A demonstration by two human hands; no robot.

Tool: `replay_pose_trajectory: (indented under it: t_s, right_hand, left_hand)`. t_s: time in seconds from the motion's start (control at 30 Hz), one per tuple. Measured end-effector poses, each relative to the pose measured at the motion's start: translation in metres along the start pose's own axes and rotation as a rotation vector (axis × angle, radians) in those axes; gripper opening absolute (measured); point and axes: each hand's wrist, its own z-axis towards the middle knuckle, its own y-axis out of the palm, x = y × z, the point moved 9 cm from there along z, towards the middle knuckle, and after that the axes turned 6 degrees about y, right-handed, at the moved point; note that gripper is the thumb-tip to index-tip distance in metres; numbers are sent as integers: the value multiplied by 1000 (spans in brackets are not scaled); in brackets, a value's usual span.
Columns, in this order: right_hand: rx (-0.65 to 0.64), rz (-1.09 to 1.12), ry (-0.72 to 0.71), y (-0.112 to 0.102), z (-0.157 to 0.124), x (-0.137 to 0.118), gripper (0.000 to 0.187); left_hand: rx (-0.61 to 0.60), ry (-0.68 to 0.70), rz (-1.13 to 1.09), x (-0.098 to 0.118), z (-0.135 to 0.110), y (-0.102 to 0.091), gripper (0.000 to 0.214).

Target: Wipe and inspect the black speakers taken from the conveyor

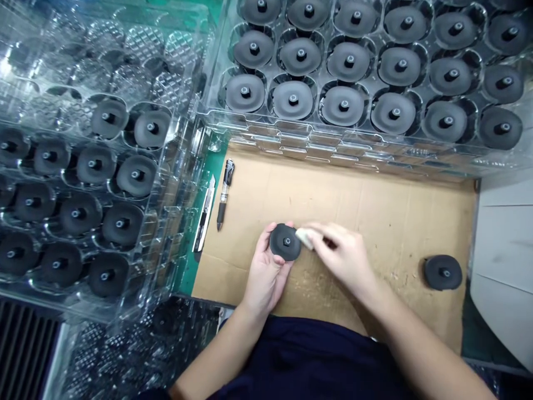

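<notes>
My left hand (266, 272) grips a round black disc (285, 243) with a small central stud, holding it over the brown cardboard sheet (375, 216). My right hand (343, 253) pinches a small whitish eraser-like piece (305, 238) and presses it against the disc's right edge. A second black disc (443, 272) lies alone on the cardboard to the right.
A clear plastic tray (258, 119) filled with several black discs sits at the back. Another clear tray (166, 183) of discs, partly unfilled, is on the left. A black pen (225, 194) and a utility knife (205, 219) lie between the left tray and the cardboard.
</notes>
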Motion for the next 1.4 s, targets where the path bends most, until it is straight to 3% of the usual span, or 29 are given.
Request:
replay_pose_trajectory:
  t_s: [0.13, 0.3, 0.47, 0.6, 0.67, 0.77, 0.83, 0.93, 1.0, 1.07, 1.13, 1.27, 1.33, 1.4]
  right_hand:
    - [61, -17, -76, -6, 12, -9, 21]
    - [-178, -29, -160, 26, 0, -30, 18]
    - [-35, 55, -159, 15, -11, -22, 22]
    - [-8, -5, -4, -3, -14, -1, 17]
    - [66, -12, 24, -12, -10, -2, 17]
    - [94, 51, -69, -4, -4, -20, 22]
    - [11, 74, -98, 7, -8, -22, 21]
    - [-101, 75, 83, 4, -26, 13, 18]
    - [-52, 81, 247, -16, -41, 43, 18]
    - [62, 79, 322, -38, -51, 56, 20]
    - [154, 77, 274, -48, -53, 41, 23]
    - [276, 69, -73, -40, -54, -36, 26]
    - [205, 47, -208, -27, -60, -66, 24]
    - [41, 51, -263, -15, -68, -80, 22]
  left_hand:
    - [16, 13, 5, 0, 0, -4, 53]
    - [-15, -5, -28, -1, 0, -1, 53]
    - [-20, 10, -20, 2, 1, 1, 52]
    - [-43, 20, -31, 1, 1, 4, 51]
    - [-33, 37, -25, 2, 1, 2, 50]
    - [-8, 47, -9, 2, 1, -2, 50]
    - [-18, 31, -7, 2, 1, -1, 51]
    - [-58, 10, -12, 2, 2, 3, 55]
    - [-65, -5, -12, 2, 3, 5, 59]
    - [-69, -37, -11, 1, 1, 8, 61]
    - [-81, -74, -9, 0, -4, 13, 59]
    - [-113, -141, 31, 3, -23, 27, 56]
    - [-121, -194, 80, 5, -36, 32, 54]
    - [-119, -219, 102, 9, -47, 37, 55]
